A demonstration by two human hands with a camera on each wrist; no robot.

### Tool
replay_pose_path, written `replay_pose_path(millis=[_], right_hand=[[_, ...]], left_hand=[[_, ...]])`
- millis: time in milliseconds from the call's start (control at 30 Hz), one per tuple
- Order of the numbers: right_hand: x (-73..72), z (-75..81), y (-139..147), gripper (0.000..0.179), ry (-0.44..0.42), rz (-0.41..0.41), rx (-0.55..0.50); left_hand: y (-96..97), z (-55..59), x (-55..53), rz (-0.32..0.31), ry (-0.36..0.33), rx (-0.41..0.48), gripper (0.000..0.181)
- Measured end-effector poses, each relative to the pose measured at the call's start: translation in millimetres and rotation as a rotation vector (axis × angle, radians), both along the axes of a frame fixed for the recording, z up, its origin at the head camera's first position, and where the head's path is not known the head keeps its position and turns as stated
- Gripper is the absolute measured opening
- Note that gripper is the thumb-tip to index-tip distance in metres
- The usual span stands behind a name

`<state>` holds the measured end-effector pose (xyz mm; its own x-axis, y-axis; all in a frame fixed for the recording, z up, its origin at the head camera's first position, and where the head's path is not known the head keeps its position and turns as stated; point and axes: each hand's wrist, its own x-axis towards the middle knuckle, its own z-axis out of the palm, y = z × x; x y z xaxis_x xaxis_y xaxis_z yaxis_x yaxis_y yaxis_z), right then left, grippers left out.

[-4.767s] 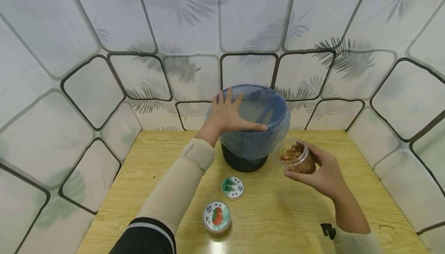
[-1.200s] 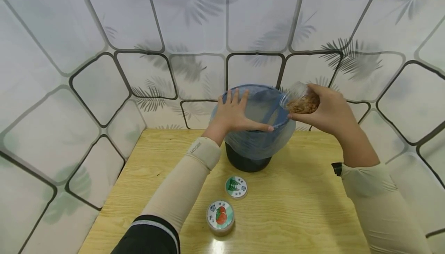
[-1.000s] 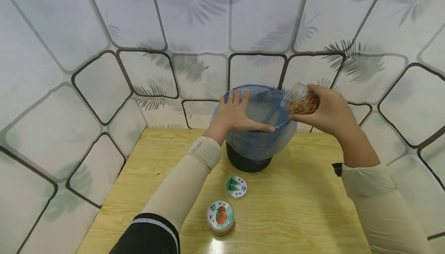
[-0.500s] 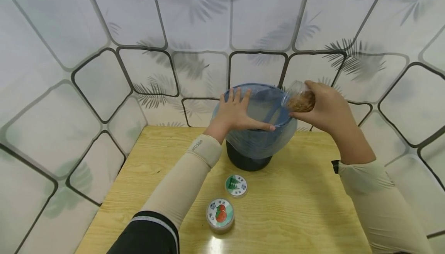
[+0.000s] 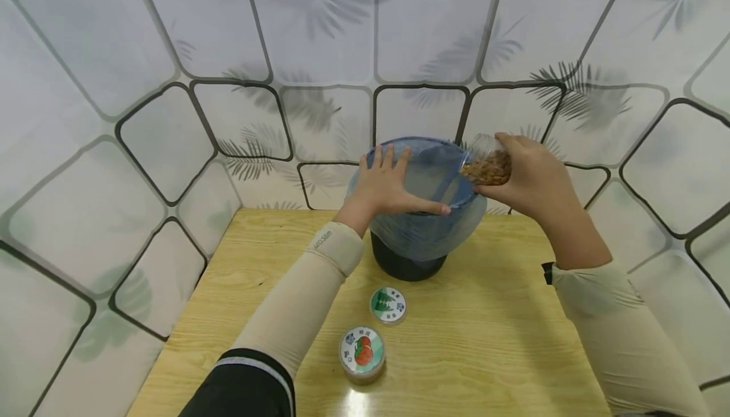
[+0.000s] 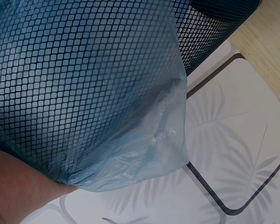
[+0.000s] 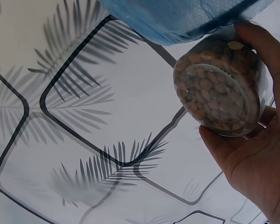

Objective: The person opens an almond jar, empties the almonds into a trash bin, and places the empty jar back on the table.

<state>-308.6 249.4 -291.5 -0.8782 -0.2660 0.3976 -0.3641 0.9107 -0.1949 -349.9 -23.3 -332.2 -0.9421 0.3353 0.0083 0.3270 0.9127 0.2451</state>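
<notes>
A mesh trash bin lined with a blue plastic bag (image 5: 424, 233) stands at the back of the table, its dark base (image 5: 407, 268) showing below the bag. My left hand (image 5: 379, 187) spreads its fingers across the bin's left rim, thumb lying along the near edge. At the right rim, my right hand (image 5: 533, 176) grips a clear plastic jar (image 5: 485, 163) tipped sideways, mouth toward the bin. Brown nuts (image 7: 219, 93) fill much of the jar and have slid to its mouth. In the left wrist view the mesh (image 6: 60, 84) shows through the bag.
In front of the bin a round lid (image 5: 388, 305) with a green picture lies on the wooden table (image 5: 485, 341). A closed jar with a tomato picture (image 5: 362, 353) stands nearer me. Patterned panels (image 5: 319, 43) rise behind and at both sides.
My right hand has lifted the jar of nuts from beside the bin to its right rim and tipped it. Lately it tilts further, nuts shifting toward the mouth. My left hand stays on the rim.
</notes>
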Motion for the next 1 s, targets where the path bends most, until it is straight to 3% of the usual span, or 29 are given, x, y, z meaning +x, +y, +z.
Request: replay_pose_path(millis=[467, 1000], right_hand=[[3.3, -2.8, -4.2, 0.108, 0.072, -0.018, 0.067], [4.9, -3.2, -4.7, 0.106, 0.214, 0.066, 0.091]], left_hand=[[0.9, -1.3, 1.7, 0.000, -0.002, 0.007, 0.142], [0.1, 0.7, 0.8, 0.004, 0.011, 0.001, 0.141]])
